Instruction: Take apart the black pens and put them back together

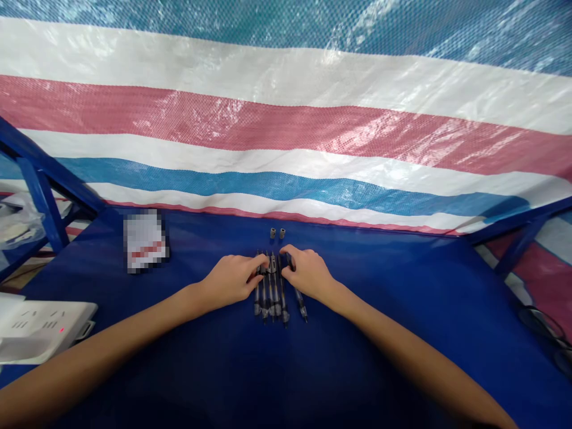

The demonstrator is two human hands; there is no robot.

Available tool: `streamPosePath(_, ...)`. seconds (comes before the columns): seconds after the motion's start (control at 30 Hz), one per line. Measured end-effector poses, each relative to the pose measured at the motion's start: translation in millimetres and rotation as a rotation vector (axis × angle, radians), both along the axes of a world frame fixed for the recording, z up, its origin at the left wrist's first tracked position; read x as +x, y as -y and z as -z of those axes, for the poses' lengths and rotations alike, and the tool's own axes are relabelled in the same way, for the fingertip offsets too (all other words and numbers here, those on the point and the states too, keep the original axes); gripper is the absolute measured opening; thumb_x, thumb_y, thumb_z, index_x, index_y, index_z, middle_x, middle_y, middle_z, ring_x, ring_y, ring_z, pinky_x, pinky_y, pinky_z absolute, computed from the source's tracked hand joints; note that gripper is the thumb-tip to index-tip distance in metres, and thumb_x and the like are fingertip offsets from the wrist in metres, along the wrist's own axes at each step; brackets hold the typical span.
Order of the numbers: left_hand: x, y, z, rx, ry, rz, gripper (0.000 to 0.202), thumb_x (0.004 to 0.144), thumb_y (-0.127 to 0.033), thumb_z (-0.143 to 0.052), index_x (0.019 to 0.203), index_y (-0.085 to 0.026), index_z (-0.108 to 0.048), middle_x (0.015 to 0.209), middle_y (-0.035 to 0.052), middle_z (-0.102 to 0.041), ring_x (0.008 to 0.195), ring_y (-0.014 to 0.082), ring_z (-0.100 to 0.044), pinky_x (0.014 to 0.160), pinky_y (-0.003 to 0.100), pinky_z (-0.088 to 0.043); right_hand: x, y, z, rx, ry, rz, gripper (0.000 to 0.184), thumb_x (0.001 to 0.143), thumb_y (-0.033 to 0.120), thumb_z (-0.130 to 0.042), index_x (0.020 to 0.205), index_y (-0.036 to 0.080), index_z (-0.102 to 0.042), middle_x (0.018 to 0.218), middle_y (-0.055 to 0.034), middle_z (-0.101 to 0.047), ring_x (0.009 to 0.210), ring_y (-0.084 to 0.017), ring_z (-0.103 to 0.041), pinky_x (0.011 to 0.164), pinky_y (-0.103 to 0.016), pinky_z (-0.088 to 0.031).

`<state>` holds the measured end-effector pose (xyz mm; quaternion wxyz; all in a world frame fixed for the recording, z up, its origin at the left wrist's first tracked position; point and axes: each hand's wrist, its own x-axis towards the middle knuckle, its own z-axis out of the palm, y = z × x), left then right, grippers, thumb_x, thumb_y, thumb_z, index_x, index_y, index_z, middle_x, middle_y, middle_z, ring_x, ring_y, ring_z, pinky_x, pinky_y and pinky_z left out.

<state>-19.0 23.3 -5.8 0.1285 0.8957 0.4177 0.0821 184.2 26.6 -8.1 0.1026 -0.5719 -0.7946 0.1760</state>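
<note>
Head: left hand (230, 280), right hand (310, 275) at pens (271, 295); box (145, 233) pixelated, perhaps lettered.

A head-worn camera looks forward and down from close above the near side of the table (402, 268), catching the left hand (230, 279) and right hand (310, 272) mid-frame, arms (111, 341) entering low on either side, the sheet (286, 125) facing the lens across the top.

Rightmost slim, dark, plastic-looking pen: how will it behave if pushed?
The slim, dark, plastic-looking pen may roll sideways, as it looks tube-shaped. It is probably stiff: its visible length lies straight. Likely light, being so thin.
</note>
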Motion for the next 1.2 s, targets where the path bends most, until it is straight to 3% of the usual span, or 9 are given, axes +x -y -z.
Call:
streamPosePath(0.2, -1.8, -1.1, 0.1, 0.036, -0.078, 0.08, 0.025, 0.085, -0.021, -0.054, 0.11, -0.023, -0.053, 0.076, -0.0013, -0.068, 0.067, 0.0167, -0.064, 0.054, 0.023, -0.035, 1.4, -0.8, -7.3, 0.049, -0.311, 0.027, 0.035, 0.07, 0.014, -0.052, 0.103, 0.016, -0.065, 0.053, 0.0058, -0.048, 0.051, -0.011, -0.044, 0.058, -0.025, -0.035)
streamPosePath(0.33, -0.4, 1.1, 4.9, 0.097, 0.134, 0.017, 0.02, 0.093, -0.031, -0.045, 0.104, -0.021, -0.058, 0.078, -0.0006, -0.068, 0.064, 0.0138, -0.062, 0.057, 0.022, -0.038, 1.4, 4.5, -8.2, 0.13, -0.538, 0.051, 0.032, 0.072, 0.014, -0.052, 0.101, 0.017, -0.064, 0.053, 0.0075, -0.041, 0.049, -0.009, -0.041, 0.057, -0.024, -0.037)
streamPosePath(0.47, 2.8, 4.5, 11.1, 0.201, 0.348, 0.035, 0.033, 0.094, -0.044, -0.044, 0.105, -0.018, -0.061, 0.08, 0.002, -0.068, 0.071, 0.0136, -0.062, 0.067, 0.023, -0.045, 0.1, 10.4, -7.3, 0.172, -0.707, 0.066, 0.017, 0.079, 0.019, -0.05, 0.093, 0.018, -0.06, 0.058, 0.005, -0.051, 0.05, -0.01, -0.046, 0.057, -0.024, -0.041)
streamPosePath(0.57, 4.3, 4.4, 16.9, 0.267, 0.376, 0.055, 0.03, 0.094, -0.038, -0.047, 0.111, -0.017, -0.06, 0.083, 0.0034, -0.068, 0.074, 0.0136, -0.061, 0.07, 0.025, -0.047, -1.3, 12.1, -4.7, 0.157, -0.725, 0.042, 0.009, 0.081, 0.019, -0.049, 0.083, 0.019, -0.058, 0.065, 0.0014, -0.06, 0.055, -0.011, -0.054, 0.059, -0.025, -0.045)
streamPosePath(0.8, 4.9, 6.1, 24.9, 0.341, 0.508, 0.0, 0.019, 0.092, -0.02, -0.047, 0.096, -0.016, -0.066, 0.078, 0.003, -0.069, 0.067, 0.0123, -0.06, 0.068, 0.025, -0.049, 2.9, 0.4, -2.6, 0.147, -0.458, 0.046, 0.01, 0.081, 0.017, -0.051, 0.079, 0.018, -0.061, 0.062, 0.0013, -0.06, 0.058, -0.012, -0.056, 0.061, -0.025, -0.041)
streamPosePath(0.93, 5.0, 6.8, 26.1, 0.355, 0.498, -0.09, 0.019, 0.091, -0.019, -0.048, 0.092, -0.017, -0.067, 0.08, 0.0035, -0.068, 0.073, 0.0136, -0.061, 0.07, 0.026, -0.048, 10.9, -10.5, 0.3, 0.146, -0.038, 0.126, 0.017, 0.085, 0.028, -0.052, 0.098, 0.019, -0.06, 0.068, -0.0021, -0.064, 0.067, -0.019, -0.061, 0.062, -0.028, -0.039)
streamPosePath(1.03, 4.1, 6.1, 27.0, 0.295, 0.47, -0.206, 0.017, 0.09, -0.021, -0.049, 0.091, -0.018, -0.065, 0.07, -0.0003, -0.064, 0.063, 0.0107, -0.058, 0.06, 0.022, -0.044, 13.0, -13.9, 3.9, 0.081, 0.181, 0.116, 0.034, 0.087, 0.038, -0.052, 0.114, 0.019, -0.054, 0.081, -0.0086, -0.068, 0.075, -0.026, -0.064, 0.062, -0.03, -0.04)
streamPosePath(1.2, 3.6, 5.5, 27.6, 0.179, 0.426, -0.227, 0.014, 0.089, -0.021, -0.05, 0.096, -0.019, -0.063, 0.057, -0.0057, -0.055, 0.05, 0.0081, -0.051, 0.051, 0.019, -0.038, 11.3, -12.9, 2.7, 0.023, 0.292, 0.078, 0.04, 0.086, 0.023, -0.047, 0.125, 0.015, -0.048, 0.091, -0.0132, -0.069, 0.081, -0.028, -0.065, 0.065, -0.032, -0.042)
